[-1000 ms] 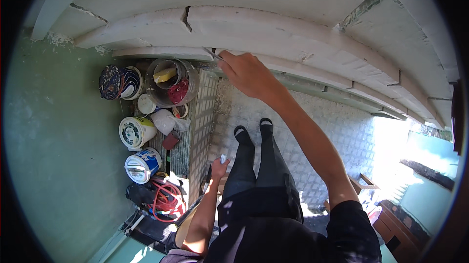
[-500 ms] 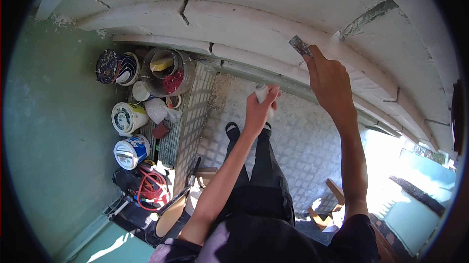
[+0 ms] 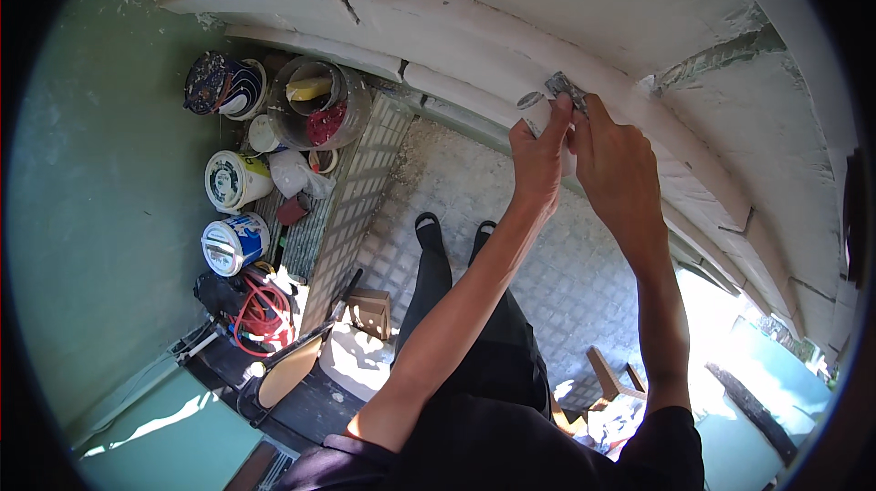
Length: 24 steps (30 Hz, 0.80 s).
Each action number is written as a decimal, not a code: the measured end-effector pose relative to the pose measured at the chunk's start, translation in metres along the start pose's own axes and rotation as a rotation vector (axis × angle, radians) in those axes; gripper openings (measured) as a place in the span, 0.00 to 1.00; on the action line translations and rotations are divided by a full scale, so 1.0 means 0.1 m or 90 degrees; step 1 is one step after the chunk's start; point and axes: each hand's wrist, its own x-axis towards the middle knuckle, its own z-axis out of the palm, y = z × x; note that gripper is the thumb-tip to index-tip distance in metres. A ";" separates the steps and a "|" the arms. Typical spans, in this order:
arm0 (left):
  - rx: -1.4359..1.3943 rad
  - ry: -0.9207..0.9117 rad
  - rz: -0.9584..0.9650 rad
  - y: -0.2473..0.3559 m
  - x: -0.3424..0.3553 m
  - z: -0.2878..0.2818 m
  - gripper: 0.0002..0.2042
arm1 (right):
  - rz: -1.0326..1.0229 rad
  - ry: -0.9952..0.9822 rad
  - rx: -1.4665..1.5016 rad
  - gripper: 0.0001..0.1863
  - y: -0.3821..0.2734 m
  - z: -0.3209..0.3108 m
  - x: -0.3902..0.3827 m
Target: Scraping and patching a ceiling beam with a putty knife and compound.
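My left hand point(image 3: 540, 158) is wrapped round a white tube-shaped thing point(image 3: 533, 108) with a round grey end; its exact kind is unclear. In my right hand point(image 3: 619, 155) is a putty knife point(image 3: 566, 88) with a stained metal blade, its handle hidden by my fingers. The two hands are side by side, with the blade just beyond the top of the white tube. Behind them runs a long pale moulded ledge point(image 3: 474, 27), with a crack toward its left part.
At left, a wooden bench point(image 3: 315, 245) bears several buckets, among them a clear tub point(image 3: 351, 121) and a white-and-blue bucket point(image 3: 235, 243). Red hose point(image 3: 265, 313) lies coiled below them. A cardboard box point(image 3: 368, 310) and wooden pieces point(image 3: 604, 374) are on the tiled floor point(image 3: 566, 263).
My left hand has moved up and right with the white tube, reaching the putty knife. My right hand stays close to where it was. The whole view has shifted slightly.
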 end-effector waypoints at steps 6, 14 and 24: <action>-0.003 0.020 0.014 -0.03 0.01 0.00 0.11 | 0.016 -0.002 0.000 0.12 -0.04 0.04 -0.01; -0.153 0.017 0.006 0.07 0.24 -0.10 0.08 | -0.042 0.038 0.013 0.12 -0.19 0.11 0.17; 0.040 0.007 0.022 0.05 -0.02 -0.06 0.12 | 0.038 0.005 0.038 0.13 -0.07 0.04 -0.05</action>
